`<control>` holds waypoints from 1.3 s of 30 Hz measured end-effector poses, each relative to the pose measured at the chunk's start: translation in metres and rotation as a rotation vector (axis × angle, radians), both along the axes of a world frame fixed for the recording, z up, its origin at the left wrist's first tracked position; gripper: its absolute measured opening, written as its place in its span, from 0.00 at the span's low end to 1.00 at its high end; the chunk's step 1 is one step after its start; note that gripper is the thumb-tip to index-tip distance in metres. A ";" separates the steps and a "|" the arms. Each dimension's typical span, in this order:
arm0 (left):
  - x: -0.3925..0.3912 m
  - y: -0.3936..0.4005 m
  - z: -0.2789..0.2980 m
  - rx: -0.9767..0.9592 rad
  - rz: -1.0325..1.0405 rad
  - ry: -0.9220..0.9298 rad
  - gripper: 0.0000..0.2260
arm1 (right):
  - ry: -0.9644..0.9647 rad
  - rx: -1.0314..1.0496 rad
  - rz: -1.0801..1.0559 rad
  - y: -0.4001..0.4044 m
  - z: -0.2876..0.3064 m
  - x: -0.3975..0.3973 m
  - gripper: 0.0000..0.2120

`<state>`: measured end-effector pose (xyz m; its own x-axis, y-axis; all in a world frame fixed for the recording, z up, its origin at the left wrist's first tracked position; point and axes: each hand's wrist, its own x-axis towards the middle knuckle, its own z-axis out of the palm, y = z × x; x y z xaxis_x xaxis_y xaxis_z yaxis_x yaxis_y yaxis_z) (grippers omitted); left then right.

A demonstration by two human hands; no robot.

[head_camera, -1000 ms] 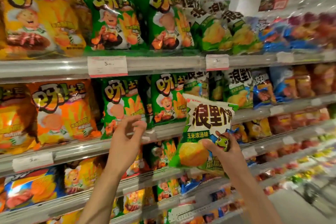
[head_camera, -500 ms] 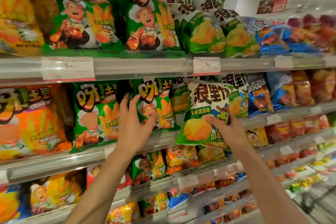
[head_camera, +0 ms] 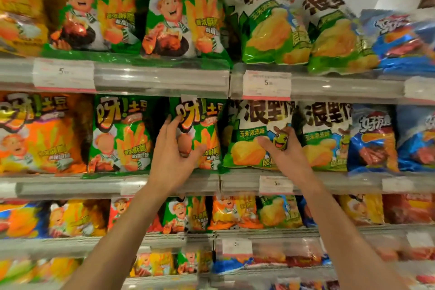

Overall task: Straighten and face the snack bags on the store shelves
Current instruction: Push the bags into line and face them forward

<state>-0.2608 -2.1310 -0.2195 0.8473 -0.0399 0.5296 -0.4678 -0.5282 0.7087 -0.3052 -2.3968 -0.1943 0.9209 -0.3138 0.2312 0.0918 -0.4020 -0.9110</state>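
Note:
My right hand grips a white-and-green corn chip bag by its lower right part, thumb on the front and fingers round its edge. The bag stands upright on the middle shelf, facing out, beside a matching bag. My left hand holds the neighbouring green fries bag. Its fingers reach up along the bag's left edge and its thumb lies across the front. That bag also stands upright and faces out.
The top shelf carries larger green fries bags and corn chip bags. Orange bags fill the left, blue bags the right. Price tags line the rails. Lower shelves hold smaller bags.
My right hand lifted the corn chip bag from in front of the shelves into its slot on the middle shelf. My left hand moved right onto the green fries bag. The view came closer.

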 end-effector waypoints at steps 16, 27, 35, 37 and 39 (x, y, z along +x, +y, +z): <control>-0.013 0.003 -0.005 0.028 0.083 0.050 0.39 | -0.073 0.013 -0.002 -0.012 -0.025 -0.018 0.26; -0.075 0.053 -0.031 -0.314 0.077 0.138 0.16 | -0.282 0.066 -0.238 0.017 -0.071 -0.054 0.11; -0.099 0.116 -0.046 -0.385 0.016 0.216 0.18 | -0.231 0.024 -0.129 0.089 -0.083 -0.076 0.05; -0.104 0.142 -0.047 -0.387 0.001 0.231 0.19 | -0.196 0.094 -0.072 0.126 -0.085 -0.078 0.04; -0.108 0.176 -0.049 -0.392 -0.012 0.231 0.13 | -0.185 0.133 -0.023 0.168 -0.088 -0.079 0.02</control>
<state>-0.3685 -1.9553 -0.2688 0.9458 0.1148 0.3037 -0.2784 -0.1949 0.9405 -0.3846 -2.2287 -0.2824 0.8590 -0.3731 0.3506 0.2544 -0.2832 -0.9247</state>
